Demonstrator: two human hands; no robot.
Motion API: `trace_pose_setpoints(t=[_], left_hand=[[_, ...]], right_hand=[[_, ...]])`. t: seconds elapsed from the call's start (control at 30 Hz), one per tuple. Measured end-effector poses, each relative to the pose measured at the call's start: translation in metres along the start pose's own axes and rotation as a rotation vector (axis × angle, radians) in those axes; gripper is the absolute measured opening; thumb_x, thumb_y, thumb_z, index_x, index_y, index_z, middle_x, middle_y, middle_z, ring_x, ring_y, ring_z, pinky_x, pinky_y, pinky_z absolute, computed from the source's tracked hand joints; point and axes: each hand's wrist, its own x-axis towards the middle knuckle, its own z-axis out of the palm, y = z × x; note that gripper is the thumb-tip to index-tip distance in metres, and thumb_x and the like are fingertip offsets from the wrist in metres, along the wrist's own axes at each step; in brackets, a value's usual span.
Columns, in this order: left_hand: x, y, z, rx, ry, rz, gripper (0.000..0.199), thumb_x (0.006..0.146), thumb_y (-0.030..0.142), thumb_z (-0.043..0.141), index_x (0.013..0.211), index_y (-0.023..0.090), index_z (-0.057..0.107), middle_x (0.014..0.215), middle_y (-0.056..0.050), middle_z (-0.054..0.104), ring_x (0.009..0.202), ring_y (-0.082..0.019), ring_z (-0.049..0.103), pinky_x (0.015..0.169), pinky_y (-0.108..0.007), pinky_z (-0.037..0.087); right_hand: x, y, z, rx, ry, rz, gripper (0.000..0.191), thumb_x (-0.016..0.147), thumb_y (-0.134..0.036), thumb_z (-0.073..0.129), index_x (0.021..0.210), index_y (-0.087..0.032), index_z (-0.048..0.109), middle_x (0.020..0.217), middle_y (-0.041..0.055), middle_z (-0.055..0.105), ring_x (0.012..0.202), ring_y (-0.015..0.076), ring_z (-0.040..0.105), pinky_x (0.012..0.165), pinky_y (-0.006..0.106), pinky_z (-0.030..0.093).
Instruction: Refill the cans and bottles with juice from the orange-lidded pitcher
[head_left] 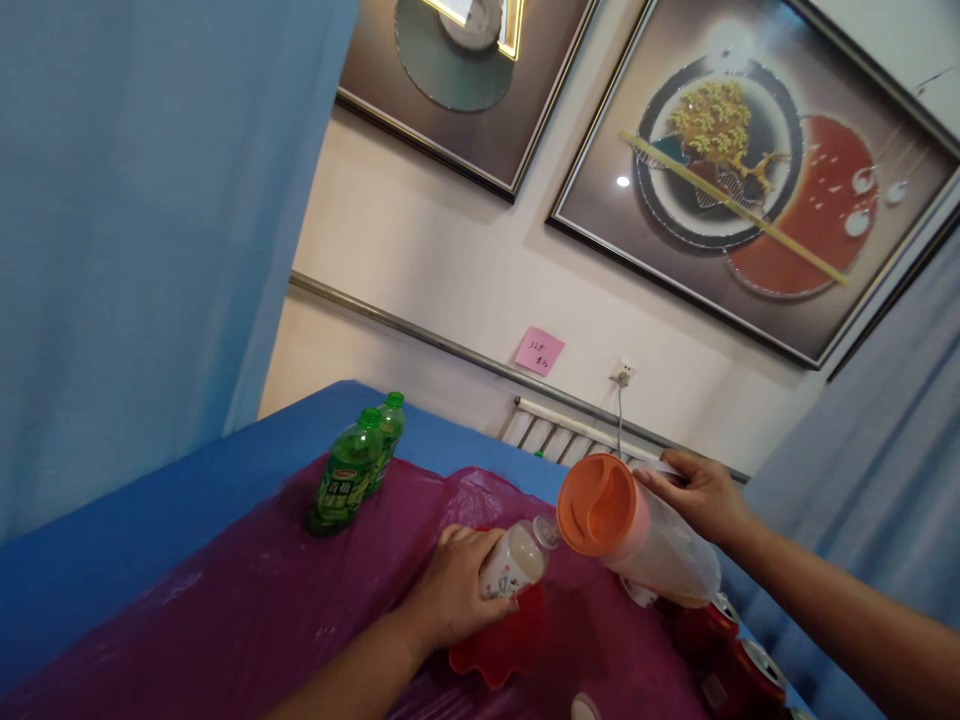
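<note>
My left hand (463,587) is wrapped around a small clear bottle (516,563) with a printed label and cloudy whitish contents. The bottle leans to the right, its open mouth close to the pitcher's lid. My right hand (701,497) grips the handle of a translucent pitcher (673,550) with an orange lid (598,505). The pitcher is tipped well over to the left, and a little brownish liquid shows low in its side. I cannot tell whether liquid is flowing between them. Beneath the bottle lies a red scallop-edged dish (499,645).
Two green drink bottles (346,475) stand at the left on a purple plastic sheet (247,600) over a blue table (150,510). Several red cans (742,675) stand at the lower right. A white round object (584,707) sits at the bottom edge. Blue curtains (150,200) hang on both sides.
</note>
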Motion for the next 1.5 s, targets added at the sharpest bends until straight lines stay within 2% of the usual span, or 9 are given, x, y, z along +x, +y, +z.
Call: trace_pose_setpoints(t=[0.17,0.6,0.8,1.17,1.5], left_hand=[[-0.0003,0.0003,0.0003,0.005,0.009,-0.008,0.052,0.066,0.044,0.081,0.112,0.026,0.065,0.110,-0.003,0.071,0.105,-0.029,0.059,0.099,-0.041,0.036],[-0.0005,-0.0016,0.0029,-0.003,0.022,0.014,0.047,0.070,0.048,0.079,0.109,0.026,0.066,0.107,-0.002,0.071,0.103,-0.028,0.058,0.097,-0.041,0.036],[-0.0007,-0.0021,0.0033,-0.016,0.027,0.015,0.051,0.066,0.042,0.083,0.112,0.027,0.066,0.108,-0.002,0.071,0.102,-0.028,0.058,0.097,-0.041,0.035],[0.0007,-0.0011,0.0018,0.009,0.012,0.012,0.045,0.070,0.047,0.078,0.108,0.027,0.066,0.107,-0.003,0.071,0.103,-0.028,0.058,0.096,-0.040,0.036],[0.0008,-0.0014,0.0021,0.008,0.006,0.003,0.051,0.064,0.042,0.083,0.110,0.026,0.066,0.107,-0.002,0.072,0.103,-0.028,0.059,0.097,-0.041,0.035]], right_hand=[[-0.0006,-0.0010,0.0002,0.007,0.004,0.006,0.057,0.079,-0.070,0.062,0.055,-0.023,0.038,0.055,-0.0059,0.030,0.051,0.0109,0.032,0.047,0.024,0.024],[-0.0005,-0.0015,-0.0001,0.003,0.018,-0.023,0.058,0.080,-0.069,0.062,0.054,-0.023,0.038,0.053,-0.0062,0.030,0.050,0.0107,0.032,0.045,0.023,0.026],[0.0004,-0.0002,0.0003,0.004,0.009,-0.009,0.057,0.079,-0.069,0.062,0.055,-0.023,0.039,0.055,-0.0059,0.030,0.052,0.0109,0.032,0.047,0.024,0.025],[-0.0002,-0.0001,0.0011,0.002,0.020,-0.016,0.058,0.080,-0.069,0.061,0.055,-0.024,0.035,0.057,-0.0061,0.027,0.052,0.0105,0.029,0.047,0.024,0.023],[-0.0008,0.0038,0.0011,-0.007,0.011,-0.008,0.058,0.080,-0.070,0.060,0.055,-0.024,0.035,0.055,-0.0061,0.028,0.052,0.0106,0.030,0.047,0.025,0.022]])
